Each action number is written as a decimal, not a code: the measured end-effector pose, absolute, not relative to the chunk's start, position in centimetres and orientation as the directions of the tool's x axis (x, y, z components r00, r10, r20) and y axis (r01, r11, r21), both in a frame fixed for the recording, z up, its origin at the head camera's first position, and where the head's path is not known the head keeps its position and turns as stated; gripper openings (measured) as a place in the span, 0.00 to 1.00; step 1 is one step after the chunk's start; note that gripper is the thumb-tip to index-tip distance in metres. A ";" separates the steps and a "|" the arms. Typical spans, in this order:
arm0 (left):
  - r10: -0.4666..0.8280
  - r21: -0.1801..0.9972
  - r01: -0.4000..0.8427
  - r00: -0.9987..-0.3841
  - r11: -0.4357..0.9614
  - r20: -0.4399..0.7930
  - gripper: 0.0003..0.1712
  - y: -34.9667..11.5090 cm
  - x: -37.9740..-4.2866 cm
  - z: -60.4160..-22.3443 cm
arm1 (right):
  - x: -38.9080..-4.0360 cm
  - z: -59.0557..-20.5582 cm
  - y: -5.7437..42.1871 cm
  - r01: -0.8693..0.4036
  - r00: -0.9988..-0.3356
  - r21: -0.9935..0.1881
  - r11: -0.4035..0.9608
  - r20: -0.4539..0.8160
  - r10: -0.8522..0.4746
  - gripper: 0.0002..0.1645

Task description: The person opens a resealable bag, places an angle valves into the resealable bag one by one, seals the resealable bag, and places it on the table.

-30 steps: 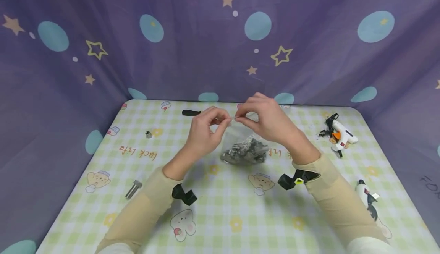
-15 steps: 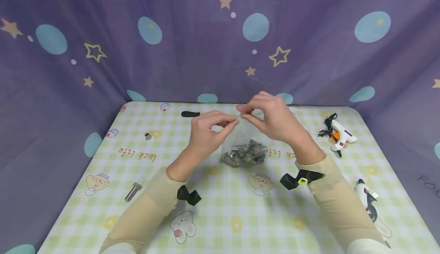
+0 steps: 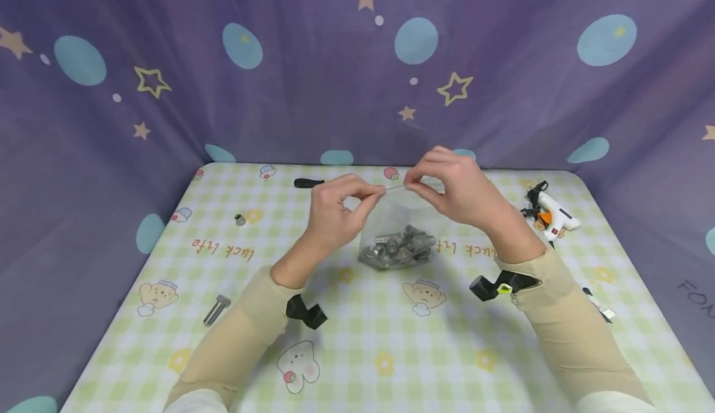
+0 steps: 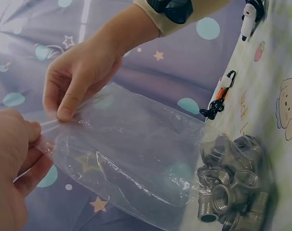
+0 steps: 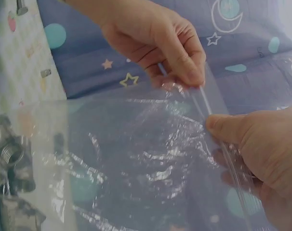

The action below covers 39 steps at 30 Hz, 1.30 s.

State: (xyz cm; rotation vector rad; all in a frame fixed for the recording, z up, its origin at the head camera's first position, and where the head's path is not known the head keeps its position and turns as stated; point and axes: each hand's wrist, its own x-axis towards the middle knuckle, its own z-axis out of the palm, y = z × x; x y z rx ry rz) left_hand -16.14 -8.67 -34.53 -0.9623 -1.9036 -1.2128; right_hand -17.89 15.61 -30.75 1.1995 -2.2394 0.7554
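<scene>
A clear zip bag [image 3: 393, 217] stands upright over the table's middle, its lower end on the cloth. Metal threaded pipe fittings [image 4: 228, 192] lie heaped in its bottom. At the left end of the bag's top edge, my left hand [image 3: 341, 211] pinches the plastic between thumb and fingers. My right hand [image 3: 458, 189] pinches the same edge farther right, and a short stretch of zip strip [image 5: 204, 103] runs between the two hands. In the right wrist view, the right thumb lies on the near face of the strip and the fingers show through the plastic behind it.
On the left lie a bolt [image 3: 216, 310] and a small metal fitting [image 3: 240, 219]. A black-handled tool [image 3: 308, 183] is at the back. White glue gun [image 3: 558, 214] with black cord sits at right; another white tool [image 3: 598, 304] is partly behind the right sleeve.
My right hand has slid rightward along the bag's top edge, widening the gap between the hands. My left hand moved slightly right. The bag's bottom stayed put, and the fittings show more clearly.
</scene>
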 end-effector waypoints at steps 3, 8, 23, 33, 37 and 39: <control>0.224 0.450 0.843 -0.519 0.294 0.825 0.02 -8.9 -16.2 -34.6 | -17.8 -30.9 16.0 -0.851 -0.491 -0.212 0.481 0.649 -0.581 0.04; 0.217 0.481 0.830 -0.543 0.281 0.811 0.03 -9.3 -16.0 -34.8 | -17.7 -31.1 16.9 -0.844 -0.490 -0.187 0.503 0.651 -0.579 0.06; 0.223 0.547 0.802 -0.594 0.242 0.772 0.06 -8.3 -16.3 -35.0 | -17.5 -30.6 16.6 -0.845 -0.517 -0.260 0.467 0.617 -0.593 0.07; 0.292 0.530 0.790 -0.608 0.307 0.738 0.03 -8.1 -15.8 -33.9 | -17.0 -30.1 17.2 -0.858 -0.488 -0.195 0.475 0.597 -0.637 0.08; 0.283 0.552 0.775 -0.628 0.307 0.725 0.03 -8.5 -15.9 -33.8 | -17.1 -29.9 17.6 -0.870 -0.464 -0.162 0.466 0.588 -0.662 0.08; 0.277 0.549 0.775 -0.628 0.314 0.728 0.03 -8.7 -15.8 -33.9 | -17.2 -29.9 17.9 -0.871 -0.460 -0.151 0.468 0.582 -0.670 0.08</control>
